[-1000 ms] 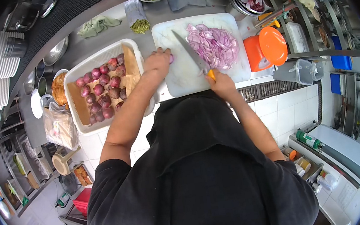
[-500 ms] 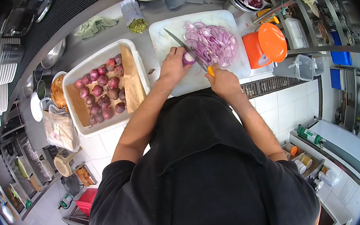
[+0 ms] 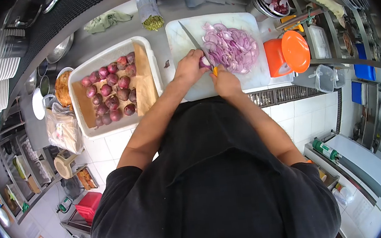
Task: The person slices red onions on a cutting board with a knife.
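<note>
My left hand [image 3: 190,67] is closed on a partly cut red onion [image 3: 204,62], pressing it to the white cutting board [image 3: 180,43]. Wrapped round the yellow handle of a kitchen knife [image 3: 191,36] is my right hand [image 3: 227,84]. The long blade stands against the onion's right side, its tip pointing to the board's far left. Directly right of the blade lies a heap of sliced red onion [image 3: 234,47]. My fingers hide part of the onion and most of the handle.
Left of the board, a white basket [image 3: 75,91] lined with brown paper holds several whole red onions [image 3: 112,102]. An orange container [image 3: 275,57] with its lid [image 3: 296,52] stands at the right. Behind are a bundle of green stalks [image 3: 153,21], a cloth [image 3: 108,20] and a metal pot of onion scraps [image 3: 275,2].
My right hand and the knife have come closer to my left hand, with the blade now against the onion. The whole view has shifted slightly.
</note>
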Tool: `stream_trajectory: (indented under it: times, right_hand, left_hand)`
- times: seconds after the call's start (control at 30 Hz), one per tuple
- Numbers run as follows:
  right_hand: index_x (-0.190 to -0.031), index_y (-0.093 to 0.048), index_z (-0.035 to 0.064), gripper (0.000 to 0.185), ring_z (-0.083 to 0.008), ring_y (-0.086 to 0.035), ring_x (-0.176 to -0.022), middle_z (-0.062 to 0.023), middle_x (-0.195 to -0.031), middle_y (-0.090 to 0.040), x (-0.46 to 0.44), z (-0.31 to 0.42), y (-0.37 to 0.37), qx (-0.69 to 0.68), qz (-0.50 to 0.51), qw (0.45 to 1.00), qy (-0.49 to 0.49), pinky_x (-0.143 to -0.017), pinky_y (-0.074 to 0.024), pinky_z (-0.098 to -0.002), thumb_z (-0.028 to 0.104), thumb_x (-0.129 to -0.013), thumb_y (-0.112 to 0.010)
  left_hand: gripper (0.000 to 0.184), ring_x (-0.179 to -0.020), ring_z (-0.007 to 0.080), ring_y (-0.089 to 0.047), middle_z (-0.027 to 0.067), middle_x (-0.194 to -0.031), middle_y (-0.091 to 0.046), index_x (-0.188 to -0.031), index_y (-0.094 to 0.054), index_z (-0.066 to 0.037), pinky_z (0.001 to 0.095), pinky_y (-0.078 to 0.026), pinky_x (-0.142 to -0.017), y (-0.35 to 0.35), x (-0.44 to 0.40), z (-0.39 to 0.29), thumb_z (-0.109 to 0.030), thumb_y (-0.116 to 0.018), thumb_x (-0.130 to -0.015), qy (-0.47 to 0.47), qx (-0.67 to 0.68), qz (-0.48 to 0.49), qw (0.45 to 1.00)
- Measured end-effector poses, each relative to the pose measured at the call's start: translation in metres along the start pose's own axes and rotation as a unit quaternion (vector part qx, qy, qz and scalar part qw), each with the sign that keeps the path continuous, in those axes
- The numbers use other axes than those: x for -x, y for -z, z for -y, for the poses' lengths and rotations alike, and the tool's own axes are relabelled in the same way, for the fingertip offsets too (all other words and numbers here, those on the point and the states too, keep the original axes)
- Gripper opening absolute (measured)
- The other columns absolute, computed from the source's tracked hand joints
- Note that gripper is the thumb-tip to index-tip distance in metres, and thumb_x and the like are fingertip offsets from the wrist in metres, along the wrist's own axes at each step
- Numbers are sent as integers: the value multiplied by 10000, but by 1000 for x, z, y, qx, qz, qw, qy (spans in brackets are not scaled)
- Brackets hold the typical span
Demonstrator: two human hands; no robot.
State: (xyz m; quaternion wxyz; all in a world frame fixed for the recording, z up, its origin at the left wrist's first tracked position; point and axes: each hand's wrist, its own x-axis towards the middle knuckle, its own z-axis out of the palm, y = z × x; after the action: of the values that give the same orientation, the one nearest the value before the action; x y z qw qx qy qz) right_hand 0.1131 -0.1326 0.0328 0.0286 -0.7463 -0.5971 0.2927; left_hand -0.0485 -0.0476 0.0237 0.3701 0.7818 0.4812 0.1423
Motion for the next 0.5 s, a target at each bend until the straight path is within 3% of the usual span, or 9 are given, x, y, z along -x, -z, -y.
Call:
stream_trajectory:
  times: [0.13, 0.33, 0.5]
  right_hand:
    - [-1212, -533, -38, 431, -475, -729, -944, -293, -973, -737, 0, -8, 6, -11, 0, 1000, 11, -824, -565, -566, 358, -1054, -594]
    - [-1214, -562, -31, 436, -438, -747, -924, -274, -978, -745, 3, -19, 24, 43, -6, 998, 41, -820, -577, -534, 364, -1040, -625]
    - [-1206, -570, -24, 422, -434, -749, -928, -264, -982, -749, 24, -5, 51, 70, 10, 997, 37, -829, -580, -528, 356, -1034, -631]
  left_hand:
    - [560, -1181, 396, -636, 188, -1246, -613, -1246, -577, -44, 470, -547, -1007, -8, 3, -4, -196, -864, -790, -68, -37, -70, 995]
    - [661, -1213, 418, -620, 235, -1281, -575, -1329, -554, -28, 495, -535, -1044, -11, 1, -13, -247, -858, -784, 25, -142, 7, 990]
    - [612, -1165, 441, -646, 253, -1282, -579, -1306, -546, -9, 491, -562, -1004, -2, 5, -14, -210, -833, -804, 26, -89, 7, 996]
